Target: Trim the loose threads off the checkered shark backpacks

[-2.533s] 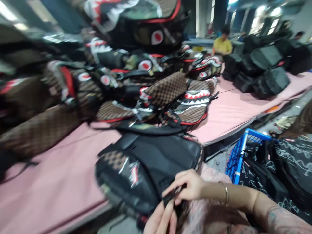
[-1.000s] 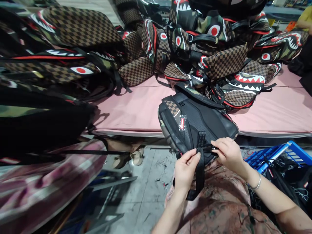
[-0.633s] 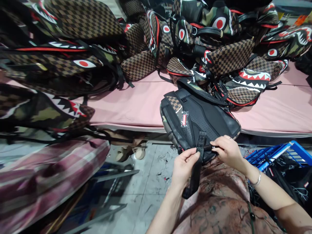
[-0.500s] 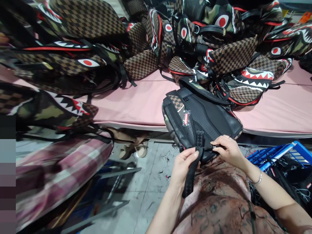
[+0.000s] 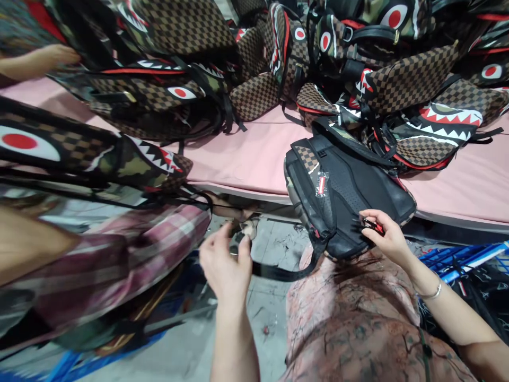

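Backpack (image 5: 352, 180) in hand lay back panel up across the front edge of a long pink-covered table (image 5: 238, 154), which stretched away on both sides of it. Grey floor tiles (image 5: 278, 241) showed below and left of the backpack. Beyond it, checkered and camouflage bags (image 5: 413, 74) were heaped on the pink cover, leaning together, perhaps to save room. Well left of the backpack we saw plaid clothing (image 5: 159, 249) and, near the heap, a co-worker's hand (image 5: 63, 54). Right of the backpack and lower than it stood a blue crate (image 5: 475, 263) with dark contents. The backpack's near end jutted toward our flowered clothing (image 5: 350, 329), probably so that its straps came within easy reach. From that end a black strap (image 5: 282, 273) curved out toward our left hand (image 5: 225, 265), whose thumb and fingers were parted; blur kept us from telling whether the two touched. Our right hand (image 5: 387, 236), over the backpack's lower right part, pinched a small red-and-black tool (image 5: 373, 227), seemingly held low to have its tip close to the work. Smaller yet, a red tag (image 5: 321, 184) in clear wrap lay on the backpack's left side, and tiny scraps (image 5: 265, 330) dotted the tiles below.
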Demonstrator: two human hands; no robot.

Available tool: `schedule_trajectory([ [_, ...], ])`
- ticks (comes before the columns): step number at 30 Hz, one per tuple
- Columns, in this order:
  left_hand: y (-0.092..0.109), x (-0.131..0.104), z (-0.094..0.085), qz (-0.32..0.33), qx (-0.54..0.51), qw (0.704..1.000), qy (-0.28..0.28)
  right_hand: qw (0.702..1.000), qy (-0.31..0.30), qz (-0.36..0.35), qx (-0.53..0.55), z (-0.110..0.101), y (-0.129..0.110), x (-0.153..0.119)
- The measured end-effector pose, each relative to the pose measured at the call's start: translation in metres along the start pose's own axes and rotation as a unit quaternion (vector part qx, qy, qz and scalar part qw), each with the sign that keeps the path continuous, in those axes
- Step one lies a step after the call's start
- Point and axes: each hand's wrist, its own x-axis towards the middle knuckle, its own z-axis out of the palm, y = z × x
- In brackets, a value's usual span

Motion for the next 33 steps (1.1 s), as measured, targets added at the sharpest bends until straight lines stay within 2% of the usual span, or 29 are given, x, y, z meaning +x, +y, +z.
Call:
schedule_trajectory([
  [1,0.001,-0.005,0.002,0.024,-0.002,0.999,-0.039,1.0,-0.004,0.01,0.0,0.006,0.0,0.003],
  [2,0.006,-0.012,0.008,0.046,-0.024,0.993,-0.103,1.0,-0.009,0.021,0.0,0.012,0.0,0.006],
  [4,0.021,-0.03,0.026,0.091,-0.068,0.964,-0.24,0.999,-0.019,0.041,0.006,0.024,-0.001,0.013],
  [5,0.03,-0.038,0.036,0.119,-0.055,0.951,-0.279,0.999,-0.025,0.047,0.011,0.03,-0.001,0.016],
  [8,0.056,-0.054,0.061,0.191,0.059,0.929,-0.31,0.998,-0.042,0.051,0.021,0.04,-0.001,0.023],
  [11,0.071,-0.054,0.07,0.251,0.173,0.904,-0.3,0.998,-0.035,0.045,0.032,0.041,-0.001,0.027],
  [13,0.074,-0.047,0.068,0.28,0.188,0.89,-0.307,0.998,-0.022,0.041,0.045,0.04,-0.002,0.029],
  [15,0.071,-0.038,0.065,0.282,0.138,0.894,-0.319,0.998,-0.008,0.043,0.054,0.041,-0.003,0.031],
  [17,0.062,-0.03,0.063,0.253,0.023,0.92,-0.299,0.998,-0.002,0.042,0.056,0.044,-0.006,0.035],
  [20,0.046,-0.023,0.061,0.132,-0.182,0.958,-0.18,0.996,-0.033,0.026,0.082,0.057,-0.012,0.045],
  [22,0.038,-0.021,0.06,0.027,-0.28,0.953,-0.109,0.989,-0.093,0.006,0.118,0.071,-0.016,0.052],
  [25,0.032,-0.022,0.062,-0.084,-0.371,0.922,-0.065,0.972,-0.19,-0.007,0.141,0.092,-0.02,0.056],
  [27,0.03,-0.022,0.065,-0.128,-0.411,0.902,-0.047,0.968,-0.219,-0.006,0.125,0.104,-0.019,0.054],
  [30,0.03,-0.02,0.074,-0.176,-0.438,0.881,-0.038,0.975,-0.198,0.01,0.096,0.115,-0.016,0.047],
  [32,0.031,-0.02,0.078,-0.163,-0.426,0.889,-0.034,0.982,-0.161,0.039,0.097,0.118,-0.013,0.043],
  [33,0.031,-0.021,0.078,-0.13,-0.406,0.905,-0.021,0.983,-0.143,0.055,0.101,0.118,-0.012,0.042],
])
